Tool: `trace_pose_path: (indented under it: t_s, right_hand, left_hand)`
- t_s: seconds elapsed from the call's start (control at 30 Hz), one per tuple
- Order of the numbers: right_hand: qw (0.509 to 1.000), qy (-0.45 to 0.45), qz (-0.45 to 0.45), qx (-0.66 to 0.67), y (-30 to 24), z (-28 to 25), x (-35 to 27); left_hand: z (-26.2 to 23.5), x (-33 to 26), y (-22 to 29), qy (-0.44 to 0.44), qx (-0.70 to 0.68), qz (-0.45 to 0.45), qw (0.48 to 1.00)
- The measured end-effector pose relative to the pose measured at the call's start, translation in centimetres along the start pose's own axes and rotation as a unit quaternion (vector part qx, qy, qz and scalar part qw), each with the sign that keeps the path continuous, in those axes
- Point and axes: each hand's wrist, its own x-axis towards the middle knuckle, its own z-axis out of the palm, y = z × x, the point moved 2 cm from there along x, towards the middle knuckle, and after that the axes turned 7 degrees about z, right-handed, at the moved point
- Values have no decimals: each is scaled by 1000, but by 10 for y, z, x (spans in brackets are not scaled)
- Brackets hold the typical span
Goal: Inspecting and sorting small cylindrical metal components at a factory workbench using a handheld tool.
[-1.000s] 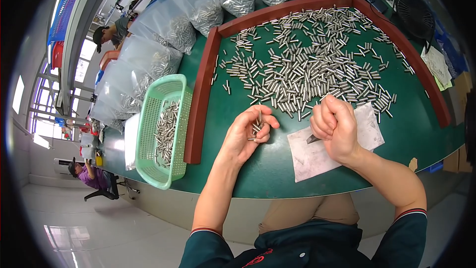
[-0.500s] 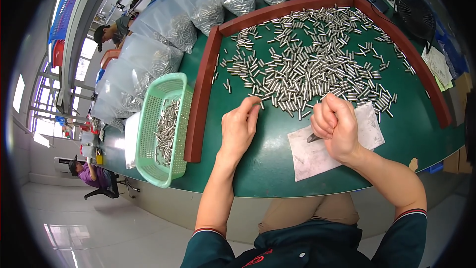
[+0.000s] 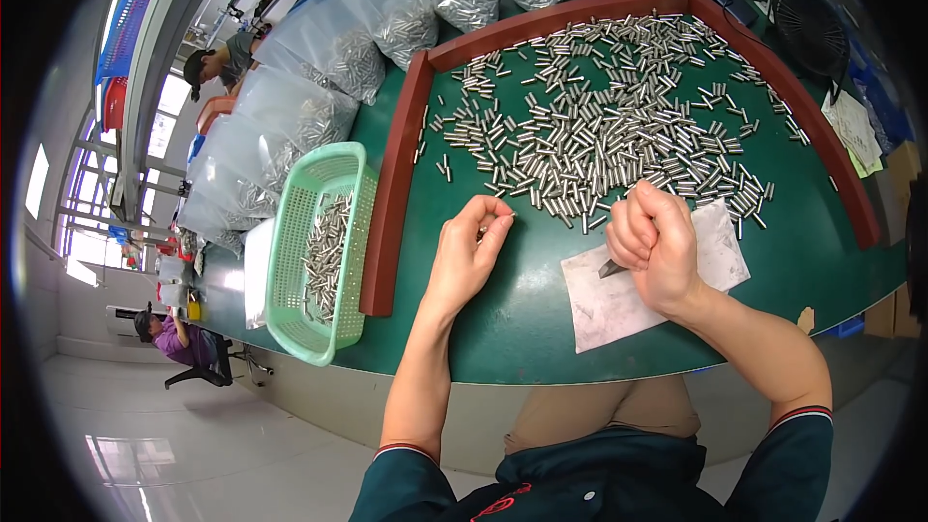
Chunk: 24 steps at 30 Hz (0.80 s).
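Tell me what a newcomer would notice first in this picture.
First, the big spread of small metal pins covering the green table inside a red-brown border. Next, the left hand pinching one pin at the heap's near edge, and the right hand fisted around a tool over a white sheet.

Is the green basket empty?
No, the green basket has a heap of small shiny metal pins lying inside it, beside the red-brown rim of the table.
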Motion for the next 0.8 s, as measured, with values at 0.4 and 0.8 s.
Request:
trace_pose_path:
  t_s: [0.4,0.8]
  right_hand:
    - [999,6,-44,-14,2,0,-2]
    - [998,4,-66,-5,4,1,-5]
  left_hand:
    - [35,-18,53,-78,-46,75,993]
    - [48,-23,54,-89,33,128,987]
